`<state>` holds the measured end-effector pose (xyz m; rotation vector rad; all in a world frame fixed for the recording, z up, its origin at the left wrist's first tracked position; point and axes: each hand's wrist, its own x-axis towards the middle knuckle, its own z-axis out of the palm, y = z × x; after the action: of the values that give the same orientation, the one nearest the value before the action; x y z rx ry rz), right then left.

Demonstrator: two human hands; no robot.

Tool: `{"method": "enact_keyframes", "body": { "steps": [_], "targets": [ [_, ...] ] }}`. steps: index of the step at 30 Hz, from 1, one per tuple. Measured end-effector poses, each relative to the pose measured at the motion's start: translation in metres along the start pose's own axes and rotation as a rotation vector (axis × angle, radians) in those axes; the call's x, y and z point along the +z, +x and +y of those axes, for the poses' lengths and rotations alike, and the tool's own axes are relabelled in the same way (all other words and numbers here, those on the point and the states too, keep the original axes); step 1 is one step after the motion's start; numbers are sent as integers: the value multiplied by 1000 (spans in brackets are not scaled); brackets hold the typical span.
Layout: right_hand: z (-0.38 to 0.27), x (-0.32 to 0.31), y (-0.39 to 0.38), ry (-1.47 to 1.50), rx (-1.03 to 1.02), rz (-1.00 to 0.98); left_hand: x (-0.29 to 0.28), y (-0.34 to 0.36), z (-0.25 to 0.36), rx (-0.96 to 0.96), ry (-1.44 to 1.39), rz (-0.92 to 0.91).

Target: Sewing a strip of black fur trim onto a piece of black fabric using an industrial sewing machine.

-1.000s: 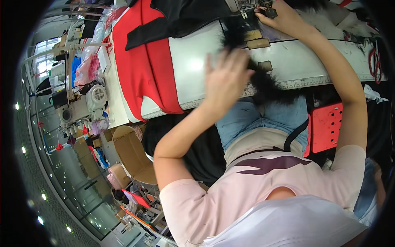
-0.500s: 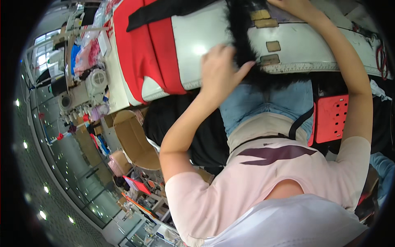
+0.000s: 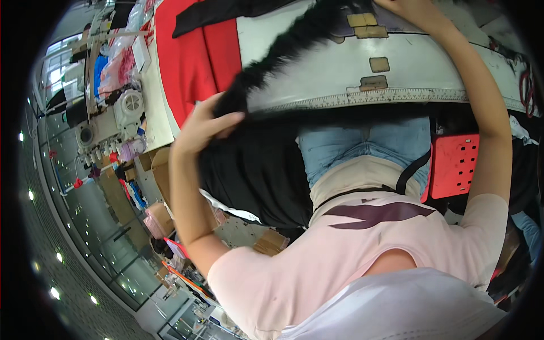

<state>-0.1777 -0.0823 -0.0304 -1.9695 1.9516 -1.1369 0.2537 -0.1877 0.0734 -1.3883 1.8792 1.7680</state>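
Note:
My left hand [image 3: 207, 126] is closed on the end of a strip of black fur trim [image 3: 277, 52], at the left part of the table's near edge. From there the trim slants up to the far middle of the white worktable [image 3: 430, 65]. Dark material hangs along the near edge in front of my lap, blurred. At the top of the view, my right hand [image 3: 413, 12] rests by the metal plates [image 3: 368, 25] set in the table; its fingertips are cut off by the frame. Red fabric [image 3: 198, 62] lies at the left, beneath a black fabric piece [image 3: 221, 16].
A ruler strip [image 3: 396, 95] follows the table's near edge. Black fabric [image 3: 255, 175] hangs at my left. A red perforated plastic seat or crate [image 3: 453, 167] is at my right. Thread cones [image 3: 99, 161] and a white motor housing [image 3: 129, 107] stand farther left.
My left hand has moved left and toward me, taking the black fur trim along, so it now slants across the table. My right hand stays at the far side, nearly still.

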Motion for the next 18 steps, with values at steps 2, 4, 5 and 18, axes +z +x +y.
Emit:
{"method": "enact_keyframes", "body": {
  "steps": [2, 4, 5, 18],
  "targets": [
    [-1, -9, -1, -43, -17, 3, -68, -20, -13, -79, 423, 253],
    [-2, -7, 1, -27, -82, 58, -143, -40, -31, -109, 644, 430],
    [-9, -9, 2, 17, 33, -2, -188, -50, -43, -93, 769, 545],
    [-1, 0, -9, 24, 103, 19, -65, 140, 80, 608, 1144, 648]
  ]
}}
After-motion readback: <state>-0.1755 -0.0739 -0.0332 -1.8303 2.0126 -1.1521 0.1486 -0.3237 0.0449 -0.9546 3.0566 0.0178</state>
